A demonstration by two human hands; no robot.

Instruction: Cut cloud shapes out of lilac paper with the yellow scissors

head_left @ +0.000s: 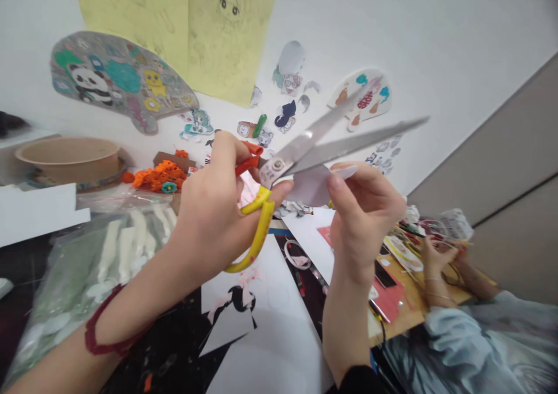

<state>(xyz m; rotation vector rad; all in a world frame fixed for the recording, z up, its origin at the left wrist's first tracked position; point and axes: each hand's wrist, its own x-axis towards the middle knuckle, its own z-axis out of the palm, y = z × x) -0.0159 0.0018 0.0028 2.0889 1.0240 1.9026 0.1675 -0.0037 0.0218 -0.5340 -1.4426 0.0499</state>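
Scissors with yellow and orange handles sit near the centre of the frame, blades spread apart and pointing to the upper right. We have our left hand closed around their handles. With our right hand, right of centre, we pinch a pale piece of paper just under the blades; whether it touches them, we cannot tell. White sheets lie at the lower centre, on the dark tabletop.
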